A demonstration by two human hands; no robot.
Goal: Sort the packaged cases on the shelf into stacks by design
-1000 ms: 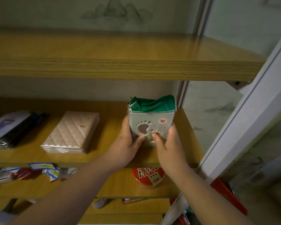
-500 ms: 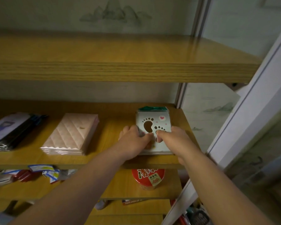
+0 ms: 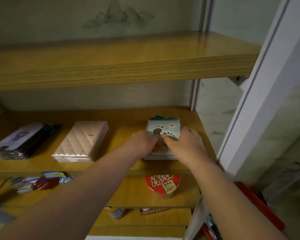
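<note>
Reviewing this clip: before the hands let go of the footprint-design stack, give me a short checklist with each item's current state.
1. Footprint stack lies flat on the middle shelf: ok.
2. Left hand and right hand both rest on the stack: ok.
3. Stack edges squared up: cannot tell, the hands cover the near half, and green packaging sticks out at the far edge.
4. Stack stands apart from the pink quilted stack: ok, bare shelf lies between them.
5. Dark stack kept separate at the left end: ok.
6. Stack clear of the shelf's front edge: ok, though close.
</note>
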